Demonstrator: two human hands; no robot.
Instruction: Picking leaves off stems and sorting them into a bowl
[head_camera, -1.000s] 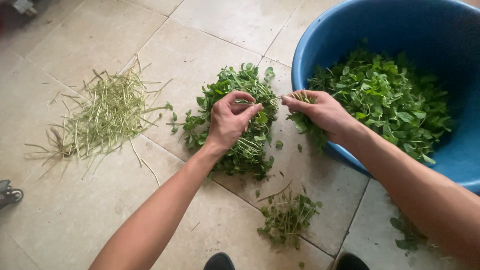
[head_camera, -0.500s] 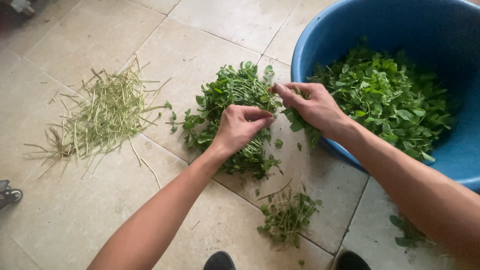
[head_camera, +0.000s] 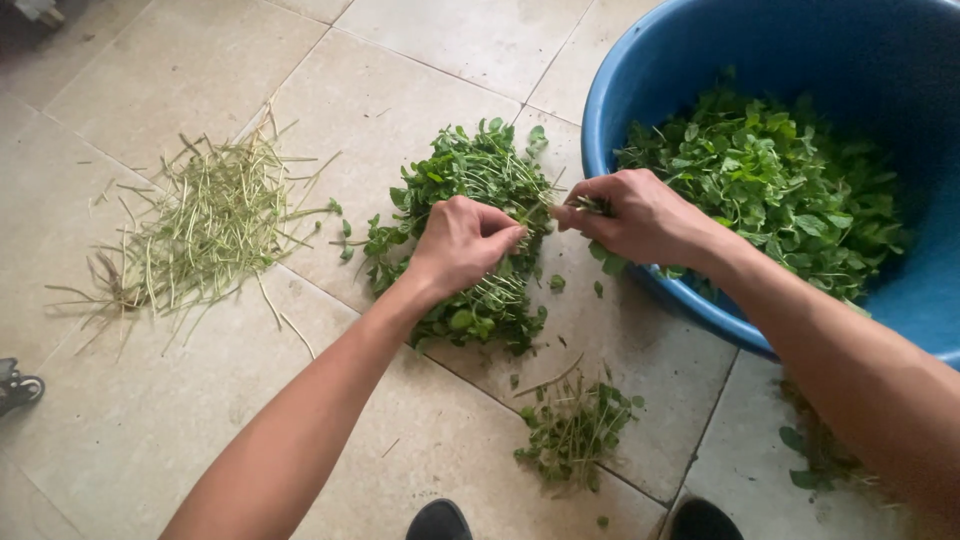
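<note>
My left hand (head_camera: 462, 243) rests on a heap of leafy green sprigs (head_camera: 470, 180) lying on the tiled floor, its fingers pinched on a thin stem. My right hand (head_camera: 640, 215) is close beside it, over the blue basin's rim, its fingertips gripping the other end of the same green sprig (head_camera: 590, 207). The two hands nearly touch above the heap's right side.
A big blue basin (head_camera: 620, 90) at the right holds picked green leaves (head_camera: 770, 180). A pile of bare pale stems (head_camera: 200, 225) lies at the left. A small clump of sprigs (head_camera: 575, 430) lies near my dark shoe tips (head_camera: 440, 520). A dark object (head_camera: 15, 385) sits at the left edge.
My right hand has drawn left from the basin toward the heap. My left hand has shifted down and right to meet it, and both now pinch one sprig.
</note>
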